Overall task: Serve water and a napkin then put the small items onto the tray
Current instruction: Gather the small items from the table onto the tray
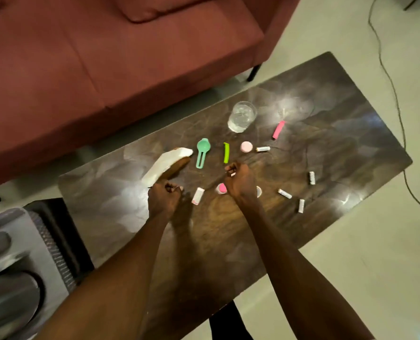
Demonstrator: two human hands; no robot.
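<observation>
A glass of water [242, 116] stands on the dark marble table [339, 133]. My left hand [163, 198] is shut on the near end of a white napkin [166, 164] that stretches toward the green scoop [202, 150]. My right hand [239, 180] is closed, with a small white item [233, 174] showing between its fingers; what it is I cannot tell. Scattered around lie a lime clip [226, 152], a pink cap [246, 146], a pink clip [278, 129], a pink lid [220, 188], a white packet [198, 195] and several small white tubes [284, 193].
A red sofa [105, 57] runs along the table's far side. At the lower left a grey tray [34, 241] holds metal vessels [7, 300]. A black cable [398, 99] trails on the floor to the right.
</observation>
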